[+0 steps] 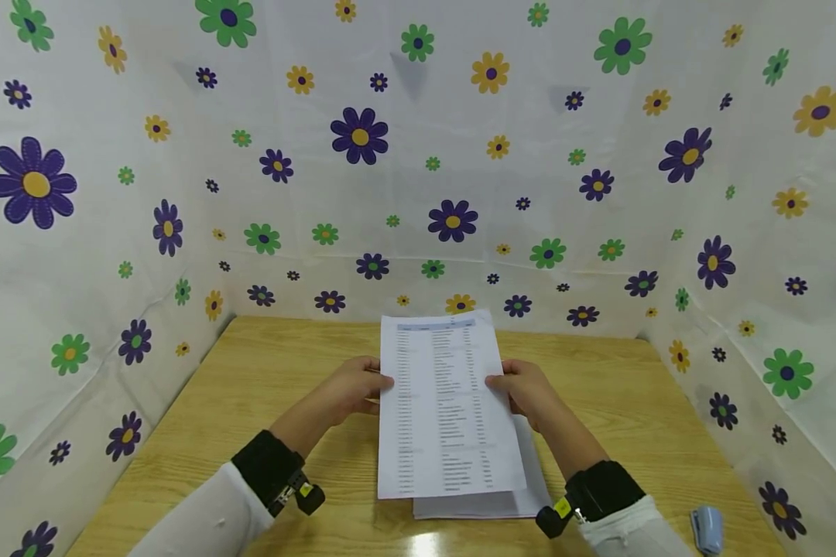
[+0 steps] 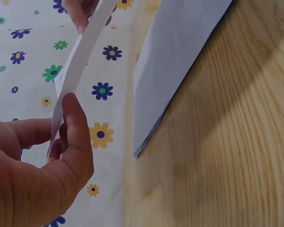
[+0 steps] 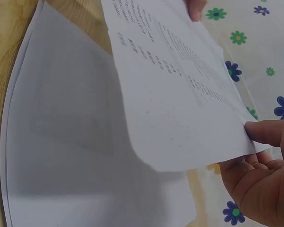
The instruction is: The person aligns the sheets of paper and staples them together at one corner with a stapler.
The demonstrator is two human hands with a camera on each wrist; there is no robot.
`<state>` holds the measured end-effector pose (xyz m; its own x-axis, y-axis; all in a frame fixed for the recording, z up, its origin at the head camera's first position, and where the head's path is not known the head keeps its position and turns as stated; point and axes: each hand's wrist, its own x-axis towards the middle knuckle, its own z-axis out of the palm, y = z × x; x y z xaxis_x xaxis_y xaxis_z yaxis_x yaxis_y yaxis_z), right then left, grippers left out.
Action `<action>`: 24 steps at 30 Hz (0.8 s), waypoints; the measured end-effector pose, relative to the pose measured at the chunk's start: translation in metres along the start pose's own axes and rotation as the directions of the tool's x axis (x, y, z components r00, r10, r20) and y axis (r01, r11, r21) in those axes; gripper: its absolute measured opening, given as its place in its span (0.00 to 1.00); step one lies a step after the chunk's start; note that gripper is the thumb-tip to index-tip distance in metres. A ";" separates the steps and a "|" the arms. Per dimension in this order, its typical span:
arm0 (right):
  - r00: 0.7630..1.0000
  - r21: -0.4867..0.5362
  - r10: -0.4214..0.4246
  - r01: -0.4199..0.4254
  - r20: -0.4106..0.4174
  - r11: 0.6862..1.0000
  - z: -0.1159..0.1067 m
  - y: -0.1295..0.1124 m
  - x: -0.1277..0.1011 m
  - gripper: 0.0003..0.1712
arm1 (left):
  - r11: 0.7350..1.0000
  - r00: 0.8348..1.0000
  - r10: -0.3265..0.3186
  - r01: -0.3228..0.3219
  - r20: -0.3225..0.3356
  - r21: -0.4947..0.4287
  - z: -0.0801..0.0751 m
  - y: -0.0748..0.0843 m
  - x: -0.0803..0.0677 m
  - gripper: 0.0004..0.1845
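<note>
A printed sheet of paper [image 1: 453,410] with columns of small text is held up by both hands, tilted above the table. My left hand [image 1: 351,391] pinches its left edge, thumb in front and fingers behind; the left wrist view shows the sheet [image 2: 75,61] almost edge-on. My right hand [image 1: 525,391] grips the opposite edge the same way, and in the right wrist view the thumb [image 3: 270,132] lies on the printed face. Below the raised sheet, a stack of paper [image 1: 474,507] lies on the wooden table, partly covered by it in the head view.
A light blue stapler [image 1: 707,530] sits at the table's front right corner. White cloth [image 1: 306,193] with printed flowers surrounds the wooden table [image 1: 251,464] at the back and both sides. Each wrist wears a black band with a small camera.
</note>
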<state>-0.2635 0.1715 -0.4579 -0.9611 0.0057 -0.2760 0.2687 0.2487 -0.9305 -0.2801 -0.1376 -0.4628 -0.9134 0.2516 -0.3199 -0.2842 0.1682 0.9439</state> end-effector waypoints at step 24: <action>0.997 -0.237 0.046 -0.059 -0.059 0.970 -0.027 0.031 -0.007 0.14 | 0.980 0.999 0.006 0.002 -0.040 0.197 0.052 -0.027 0.021 0.14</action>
<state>-0.2503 0.2053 -0.4788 -0.9497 0.0744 -0.3042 0.3024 0.4704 -0.8290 -0.2767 -0.0873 -0.4989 -0.9260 0.2140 -0.3110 -0.2234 0.3535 0.9084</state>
